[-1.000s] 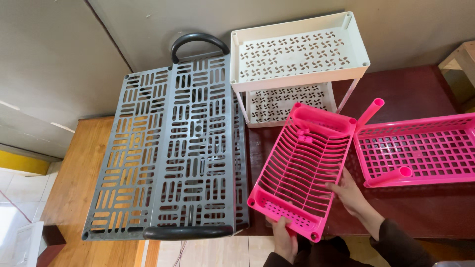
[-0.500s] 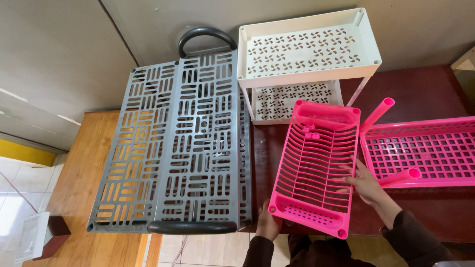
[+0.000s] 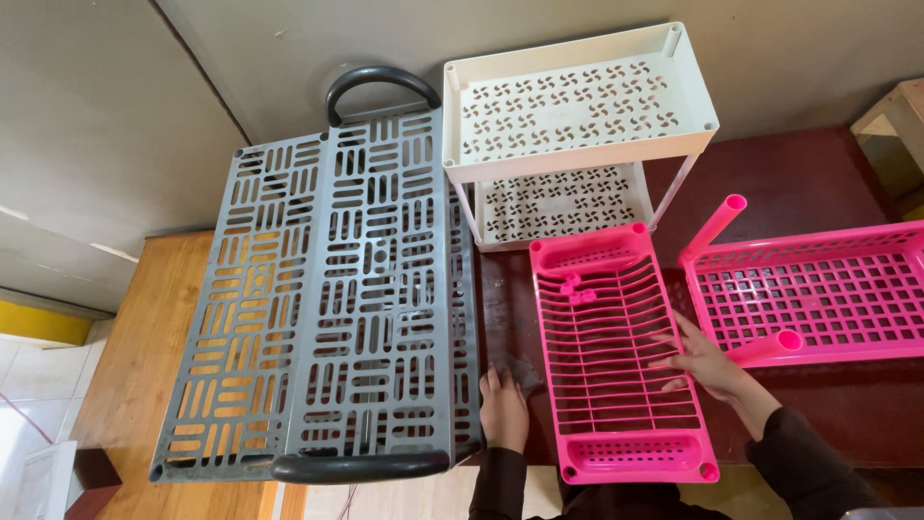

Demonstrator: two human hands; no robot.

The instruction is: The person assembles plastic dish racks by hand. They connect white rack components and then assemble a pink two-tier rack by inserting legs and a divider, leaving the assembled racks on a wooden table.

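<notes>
Your right hand lies spread, fingers wide, on the pink slatted tray; your left hand rests flat on the dark table beside it.

Hidden and cut-off parts, seen from my head camera.

My right hand covers part of the right rim of the pink dish rack; my sleeve and forearm leave the picture at the lower right corner. My left hand lies flat on the dark table, wrist cut by the bottom edge. The pink slotted tray runs off the right edge. The white two-tier shelf hides much of its lower tier. The grey perforated panel conceals whatever lies beneath it. The small pink pieces inside the rack are too small to identify.
</notes>
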